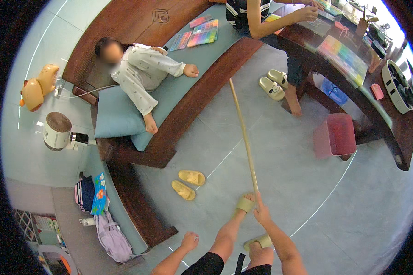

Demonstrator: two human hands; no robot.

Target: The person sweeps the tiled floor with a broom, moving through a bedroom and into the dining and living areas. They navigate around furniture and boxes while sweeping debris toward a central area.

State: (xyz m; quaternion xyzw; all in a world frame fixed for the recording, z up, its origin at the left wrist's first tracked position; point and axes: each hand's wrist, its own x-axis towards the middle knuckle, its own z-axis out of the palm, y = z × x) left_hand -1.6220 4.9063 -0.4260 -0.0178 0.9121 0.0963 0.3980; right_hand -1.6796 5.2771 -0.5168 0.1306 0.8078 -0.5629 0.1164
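My right hand grips the near end of a long, light-coloured pole, likely a mop or broom handle. From there the pole slopes away over the grey tiled floor, and its far end meets the lower edge of the wooden sofa, so whatever head it has is hidden. My left hand hangs low beside my knee with loosely curled fingers and touches nothing. A pair of yellow slippers lies on the floor ahead of it and to the left.
One person sits on the cushioned wooden sofa; another is at the wooden table. Cream slippers and a pink bin stand on the floor. Bags rest on the left bench.
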